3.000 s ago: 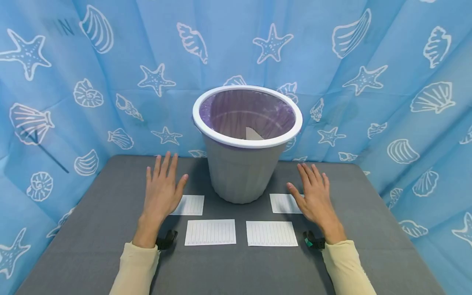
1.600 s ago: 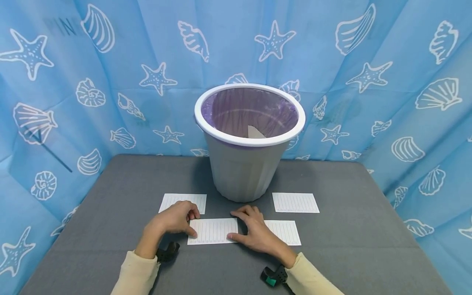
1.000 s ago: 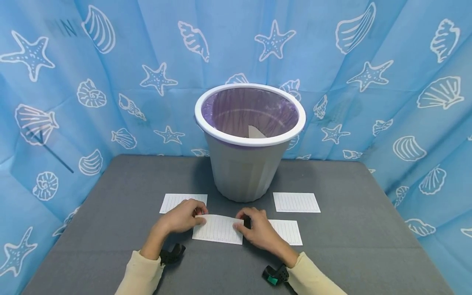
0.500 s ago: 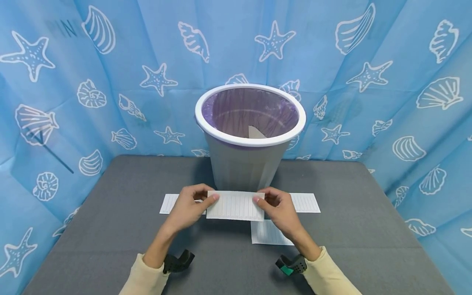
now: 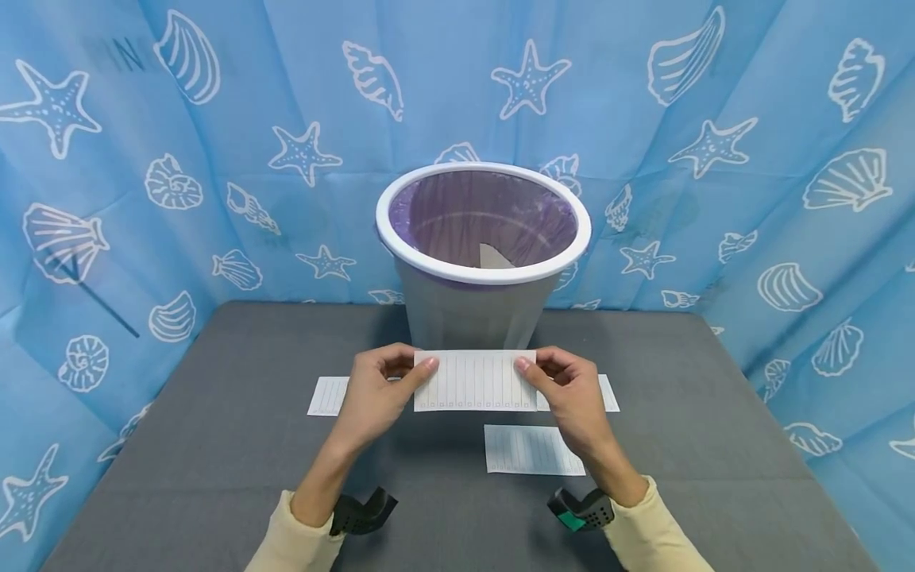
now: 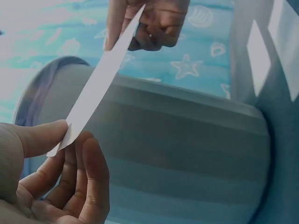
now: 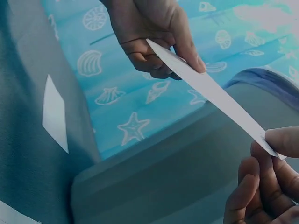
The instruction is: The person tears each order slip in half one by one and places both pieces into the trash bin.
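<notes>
A white lined card (image 5: 475,381) is held up off the table, in front of the bin. My left hand (image 5: 376,391) pinches its left end between thumb and fingers. At the other end my right hand (image 5: 574,399) has the same pinch, thumb on the near face. Both wrist views show the card (image 6: 98,84) nearly edge-on, stretched between the two hands. Behind it stands a grey trash bin (image 5: 468,314) with a white rim and a purple liner; a pale piece (image 5: 493,257) lies inside.
On the grey table (image 5: 250,445) lie three more lined cards: one at the left (image 5: 328,396), partly behind my left hand, one at the front right (image 5: 532,450), and one behind my right hand (image 5: 608,393). A blue shell-print curtain (image 5: 236,199) surrounds the table.
Both hands came down from beside the bin to the front left card, took its ends, lifted it off the table and brought it forward and right, before the bin.
</notes>
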Demonstrator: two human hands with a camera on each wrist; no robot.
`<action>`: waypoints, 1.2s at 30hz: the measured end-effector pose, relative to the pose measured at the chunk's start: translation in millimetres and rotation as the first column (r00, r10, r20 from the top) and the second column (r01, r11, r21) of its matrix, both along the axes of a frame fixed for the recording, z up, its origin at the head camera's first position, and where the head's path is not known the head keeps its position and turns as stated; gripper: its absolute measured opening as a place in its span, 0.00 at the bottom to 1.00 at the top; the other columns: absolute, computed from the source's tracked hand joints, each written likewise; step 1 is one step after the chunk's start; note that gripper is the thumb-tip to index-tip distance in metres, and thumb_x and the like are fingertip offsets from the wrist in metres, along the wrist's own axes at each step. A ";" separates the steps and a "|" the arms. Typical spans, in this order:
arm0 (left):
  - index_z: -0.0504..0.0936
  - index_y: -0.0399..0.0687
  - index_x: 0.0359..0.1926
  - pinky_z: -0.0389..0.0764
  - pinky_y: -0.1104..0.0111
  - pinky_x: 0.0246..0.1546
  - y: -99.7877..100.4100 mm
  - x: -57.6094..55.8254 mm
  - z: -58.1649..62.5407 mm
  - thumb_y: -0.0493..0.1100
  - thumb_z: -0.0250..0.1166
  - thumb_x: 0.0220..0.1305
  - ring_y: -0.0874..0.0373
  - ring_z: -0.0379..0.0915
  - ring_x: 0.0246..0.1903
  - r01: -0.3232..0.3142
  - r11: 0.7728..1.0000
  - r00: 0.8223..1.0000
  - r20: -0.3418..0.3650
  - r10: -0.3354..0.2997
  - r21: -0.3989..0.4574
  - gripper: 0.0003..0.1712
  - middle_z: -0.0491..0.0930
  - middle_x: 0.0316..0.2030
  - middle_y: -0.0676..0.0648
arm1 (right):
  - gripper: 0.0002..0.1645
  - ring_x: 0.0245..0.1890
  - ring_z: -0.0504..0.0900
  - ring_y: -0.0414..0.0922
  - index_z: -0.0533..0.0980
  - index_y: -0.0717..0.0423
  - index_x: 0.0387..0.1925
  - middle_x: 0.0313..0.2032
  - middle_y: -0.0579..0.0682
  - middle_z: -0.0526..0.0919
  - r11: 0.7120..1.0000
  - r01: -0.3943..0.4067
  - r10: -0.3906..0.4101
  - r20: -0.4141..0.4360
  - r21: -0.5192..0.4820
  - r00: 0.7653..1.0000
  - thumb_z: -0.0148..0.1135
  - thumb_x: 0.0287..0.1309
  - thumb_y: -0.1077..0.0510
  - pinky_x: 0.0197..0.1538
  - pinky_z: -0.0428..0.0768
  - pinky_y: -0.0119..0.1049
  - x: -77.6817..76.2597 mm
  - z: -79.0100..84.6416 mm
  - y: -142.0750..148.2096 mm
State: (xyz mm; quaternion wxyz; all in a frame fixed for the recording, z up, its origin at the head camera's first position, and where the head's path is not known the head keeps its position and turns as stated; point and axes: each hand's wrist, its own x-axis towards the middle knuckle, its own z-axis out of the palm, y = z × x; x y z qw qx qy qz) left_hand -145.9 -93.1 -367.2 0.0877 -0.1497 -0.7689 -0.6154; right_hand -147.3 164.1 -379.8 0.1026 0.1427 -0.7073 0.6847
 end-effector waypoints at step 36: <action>0.90 0.40 0.44 0.79 0.68 0.24 10.7 -10.7 6.4 0.42 0.71 0.66 0.59 0.78 0.24 0.131 0.991 0.991 0.002 -0.131 0.016 0.11 0.87 0.38 0.44 | 0.07 0.27 0.77 0.43 0.81 0.69 0.39 0.30 0.53 0.82 0.975 -0.129 0.122 0.047 0.180 0.991 0.65 0.66 0.66 0.31 0.76 0.33 -8.8 12.9 4.0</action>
